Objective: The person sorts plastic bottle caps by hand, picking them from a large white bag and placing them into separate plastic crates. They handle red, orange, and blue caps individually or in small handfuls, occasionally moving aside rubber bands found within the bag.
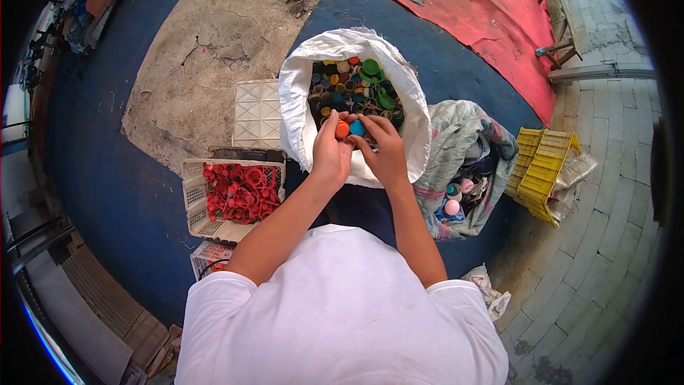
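Note:
Over the mouth of a white woven sack (pixel 299 100) my two hands are close together. My left hand (pixel 331 153) is closed around an orange bottle cap (pixel 342 129). Beside it, the fingers of my right hand (pixel 385 152) grip a blue bottle cap (pixel 357 127). Inside the sack lie many mixed plastic caps, among them a large green lid (pixel 370 67) and several yellow, dark and white ones. The sack's edge is rolled outward. Some of the caps are hidden behind my fingers.
To the left, a cream crate (pixel 194 199) holds red plastic pieces (pixel 246 192); a white crate (pixel 258 110) lies beyond it. At right are a grey-green sack (pixel 445 125) with mixed items and yellow crates (pixel 539 171). Wooden stools (pixel 563 50) stand farther off.

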A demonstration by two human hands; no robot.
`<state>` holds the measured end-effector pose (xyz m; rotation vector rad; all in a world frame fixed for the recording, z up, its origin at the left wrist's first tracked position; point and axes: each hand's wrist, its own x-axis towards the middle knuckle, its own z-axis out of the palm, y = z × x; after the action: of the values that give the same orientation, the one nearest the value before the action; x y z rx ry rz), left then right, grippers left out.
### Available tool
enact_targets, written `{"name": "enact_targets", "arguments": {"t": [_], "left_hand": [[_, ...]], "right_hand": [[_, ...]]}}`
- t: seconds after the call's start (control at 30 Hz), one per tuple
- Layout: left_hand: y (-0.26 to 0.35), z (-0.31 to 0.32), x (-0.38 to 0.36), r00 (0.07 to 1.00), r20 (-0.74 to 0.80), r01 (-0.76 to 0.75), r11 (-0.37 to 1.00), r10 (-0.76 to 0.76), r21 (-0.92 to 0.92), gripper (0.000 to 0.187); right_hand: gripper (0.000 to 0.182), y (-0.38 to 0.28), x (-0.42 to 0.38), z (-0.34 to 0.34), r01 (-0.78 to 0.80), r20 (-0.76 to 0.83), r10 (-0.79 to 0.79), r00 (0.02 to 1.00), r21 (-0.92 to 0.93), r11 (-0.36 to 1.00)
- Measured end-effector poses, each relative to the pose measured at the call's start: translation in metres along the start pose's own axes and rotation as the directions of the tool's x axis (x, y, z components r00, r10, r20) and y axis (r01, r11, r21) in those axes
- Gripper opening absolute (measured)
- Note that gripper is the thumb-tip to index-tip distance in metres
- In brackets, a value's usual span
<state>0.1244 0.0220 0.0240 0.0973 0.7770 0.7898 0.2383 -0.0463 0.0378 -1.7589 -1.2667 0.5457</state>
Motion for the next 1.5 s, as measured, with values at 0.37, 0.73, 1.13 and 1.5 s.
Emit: {"name": "enact_targets", "arguments": {"t": [0.37,0.73,1.13,1.5], "left_hand": [[0.005,0.0,0.002,0.991,0.002,0.13,0.946,-0.136,-0.297,0.028],[0.024,-0.005,-0.008,0.985,0.1,0.157,0.972,-0.141,-0.174,0.032],[0.029,-0.008,-0.014,0.981,0.065,0.19,0.967,-0.182,-0.168,0.047],[0.031,-0.005,-0.02,0.98,0.07,0.197,0.963,-0.187,-0.182,0.046]], "right_hand": [[0.031,0.005,-0.006,0.009,-0.248,-0.06,0.451,0.89,0.767,0.591],[0.041,0.126,0.074,0.031,-0.306,0.094,0.342,0.935,-0.273,0.912],[0.042,0.247,0.207,0.136,0.185,0.063,-0.188,0.98,-0.627,0.757],[0.03,0.254,0.203,0.133,0.221,0.042,-0.251,0.967,-0.628,0.747]]}}
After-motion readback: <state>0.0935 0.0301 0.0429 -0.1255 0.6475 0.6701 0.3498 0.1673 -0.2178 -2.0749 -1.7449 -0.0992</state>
